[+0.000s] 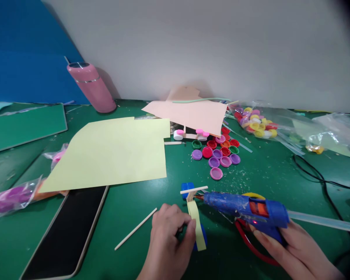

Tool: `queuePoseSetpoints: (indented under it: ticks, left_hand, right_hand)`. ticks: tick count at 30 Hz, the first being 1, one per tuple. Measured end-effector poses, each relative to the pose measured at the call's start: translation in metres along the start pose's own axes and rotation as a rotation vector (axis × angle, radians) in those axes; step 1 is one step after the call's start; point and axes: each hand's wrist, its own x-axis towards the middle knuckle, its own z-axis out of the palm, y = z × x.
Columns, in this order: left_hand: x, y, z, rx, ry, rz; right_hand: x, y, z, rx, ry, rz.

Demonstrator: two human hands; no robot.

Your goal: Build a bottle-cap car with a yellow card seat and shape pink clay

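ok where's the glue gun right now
In the head view, the glue gun is right of centre in the right hand, its nozzle beside the yellow strip's top end.

There are 2 hands, 1 blue hot glue gun [246, 208], 1 smartphone [67, 235], 1 pink bottle [91, 87], 1 large pale yellow paper sheet [113, 153], 1 pale yellow paper strip [197, 225], 2 white sticks near the hands (1 beside the left hand [170, 237], 1 at the nozzle), and about 16 loose bottle caps [216, 173], 2 green.

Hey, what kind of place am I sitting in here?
Probably a craft worktable: a blue plastic glue gun, loose colourful plastic bottle caps and a large pale yellow paper sheet suggest it.
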Motion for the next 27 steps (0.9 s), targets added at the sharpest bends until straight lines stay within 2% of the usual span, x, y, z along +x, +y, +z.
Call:
queuePoseSetpoints:
  ticks: [6,9,14,22,27]
  left_hand:
    - [-0.001,-0.002,0.001,-0.003,0.0,0.004]
    - [-0.002,-0.002,0.002,-0.016,0.001,-0.008]
    - [-0.001,-0.003,0.003,-0.012,0.009,0.007]
    - [-0.001,-0.002,0.002,-0.011,0.008,0.006]
    - [0.001,-0.001,0.001,0.005,0.011,-0.001]
  right_hand:
    - [0.0,-0.01,0.005,-0.014,-0.01,0.036]
    - [-0.001,-0.008,0.006,-0.009,-0.044,0.064]
    - [0.004,-0.004,0.003,0.004,-0.106,0.025]
    - [0.008,-0.012,0.0,0.003,-0.02,-0.002]
    - [0.005,-0.004,0.0,0.015,-0.018,-0.081]
